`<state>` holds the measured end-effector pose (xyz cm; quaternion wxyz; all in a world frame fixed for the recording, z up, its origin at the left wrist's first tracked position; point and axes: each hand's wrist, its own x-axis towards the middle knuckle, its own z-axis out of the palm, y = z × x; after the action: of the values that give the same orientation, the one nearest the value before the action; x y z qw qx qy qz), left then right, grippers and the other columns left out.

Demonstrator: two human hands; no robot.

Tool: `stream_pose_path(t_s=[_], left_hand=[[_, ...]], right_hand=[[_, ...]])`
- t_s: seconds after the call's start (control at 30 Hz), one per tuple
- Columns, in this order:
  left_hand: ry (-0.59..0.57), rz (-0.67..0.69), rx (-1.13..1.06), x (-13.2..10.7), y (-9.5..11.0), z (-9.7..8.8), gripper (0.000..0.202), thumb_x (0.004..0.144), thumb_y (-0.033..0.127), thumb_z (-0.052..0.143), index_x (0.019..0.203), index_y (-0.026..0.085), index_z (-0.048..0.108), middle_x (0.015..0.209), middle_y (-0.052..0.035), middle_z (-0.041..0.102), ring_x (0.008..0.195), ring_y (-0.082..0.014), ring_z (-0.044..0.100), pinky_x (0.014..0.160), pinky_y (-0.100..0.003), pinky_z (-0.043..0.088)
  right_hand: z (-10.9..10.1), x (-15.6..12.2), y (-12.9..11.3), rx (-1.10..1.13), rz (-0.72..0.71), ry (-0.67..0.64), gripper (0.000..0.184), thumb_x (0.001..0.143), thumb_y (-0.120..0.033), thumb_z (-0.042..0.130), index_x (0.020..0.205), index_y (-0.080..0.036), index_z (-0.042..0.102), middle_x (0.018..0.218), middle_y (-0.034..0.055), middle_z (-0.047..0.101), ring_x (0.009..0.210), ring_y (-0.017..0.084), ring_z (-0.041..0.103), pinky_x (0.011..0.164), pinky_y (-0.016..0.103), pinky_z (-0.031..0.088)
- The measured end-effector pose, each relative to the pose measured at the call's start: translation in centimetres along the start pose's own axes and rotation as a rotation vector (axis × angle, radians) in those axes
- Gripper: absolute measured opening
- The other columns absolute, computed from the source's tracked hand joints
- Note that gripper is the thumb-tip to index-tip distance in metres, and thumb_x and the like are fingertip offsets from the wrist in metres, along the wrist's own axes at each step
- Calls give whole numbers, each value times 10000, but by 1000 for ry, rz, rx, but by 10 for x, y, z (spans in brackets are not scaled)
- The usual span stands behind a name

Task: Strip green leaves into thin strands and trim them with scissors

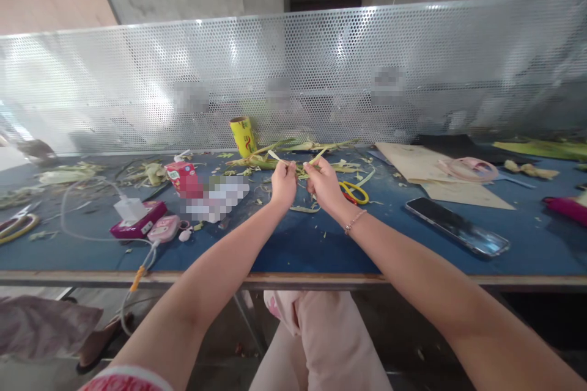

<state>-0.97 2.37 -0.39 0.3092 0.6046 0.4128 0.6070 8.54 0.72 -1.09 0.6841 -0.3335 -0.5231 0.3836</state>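
My left hand (pixel 284 184) and my right hand (pixel 324 186) are close together over the middle of the blue table, both closed in a pinch. A pale leaf strip end (pixel 274 155) sticks up from the left fingers, and another strip end (pixel 319 155) rises from the right ones. Whether the two ends belong to one strip is hidden by the fingers. Just behind the hands lies a pile of green plant leaves (pixel 261 162). Scissors with yellow and red handles (pixel 358 193) rest beside my right wrist, their blades out of sight.
A phone (pixel 458 226) lies on the right, before tan sheets (pixel 440 174) and a roll of tape (pixel 472 169). To the left are a red carton (pixel 181 176), a power strip (pixel 144 220) with a cable, and other scissors (pixel 21 223). A yellow tube (pixel 243 136) stands near the perforated metal screen (pixel 312 73).
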Motion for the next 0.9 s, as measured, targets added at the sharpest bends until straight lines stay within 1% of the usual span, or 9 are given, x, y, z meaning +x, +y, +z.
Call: stream_pose_path(t_s=[0.13,0.23,0.3,0.37,0.47,0.53,0.6,0.77,0.9], left_hand=[[-123,-81,-145,0,5,-3,222,844,356,487,713,189,420,474,82,399,402,-51,342,450,-195,287],[-225,-168,-285,3,8,-9,184,828,316,528,742,174,450,500,70,467,385,-33,337,423,-178,270],[-275,-222,-379,6,11,-14,116,821,252,542,780,156,493,547,39,543,410,-30,395,444,-171,323],[-325,-283,-466,8,14,-19,52,819,189,532,812,138,533,616,-2,610,468,-38,480,501,-174,402],[-414,-356,-525,10,18,-23,88,803,150,547,878,130,589,723,-45,666,558,-56,563,575,-193,474],[-453,-358,-519,9,19,-24,142,787,169,584,922,137,615,749,-48,673,578,-61,574,585,-197,487],[-458,-330,-488,8,18,-24,169,769,218,621,917,137,631,723,-34,663,564,-58,563,571,-199,484],[-425,-201,-367,6,17,-22,250,679,354,700,764,128,633,623,8,593,505,-51,498,492,-198,435],[-498,-151,-257,4,18,-22,306,625,406,725,725,134,625,584,17,555,483,-47,464,456,-185,394]], right_hand=[[-8,-2,-5,91,79,11,329,730,-457,603,685,-236,364,432,-99,319,351,63,280,368,208,186],[-15,1,-6,130,123,29,361,718,-460,610,654,-225,343,468,-87,331,375,55,277,367,205,172],[-19,5,-5,133,139,52,370,711,-449,622,642,-220,339,485,-82,331,391,55,291,370,203,174],[-22,8,-5,151,161,57,361,708,-424,631,635,-215,346,498,-79,336,402,53,299,372,199,174],[-26,9,-7,186,181,37,330,709,-374,633,628,-208,359,503,-80,338,397,44,276,372,194,178],[-27,9,-8,195,196,16,335,705,-360,637,620,-206,351,493,-83,328,392,42,264,371,190,182],[-29,9,-10,200,222,-12,344,694,-360,646,619,-208,347,479,-86,321,386,43,260,369,189,181],[-31,9,-14,188,249,-74,334,659,-391,679,638,-211,398,453,-95,313,366,44,223,363,195,159],[-32,9,-16,166,243,-75,341,626,-405,718,644,-208,441,435,-105,273,356,40,191,364,207,128]])
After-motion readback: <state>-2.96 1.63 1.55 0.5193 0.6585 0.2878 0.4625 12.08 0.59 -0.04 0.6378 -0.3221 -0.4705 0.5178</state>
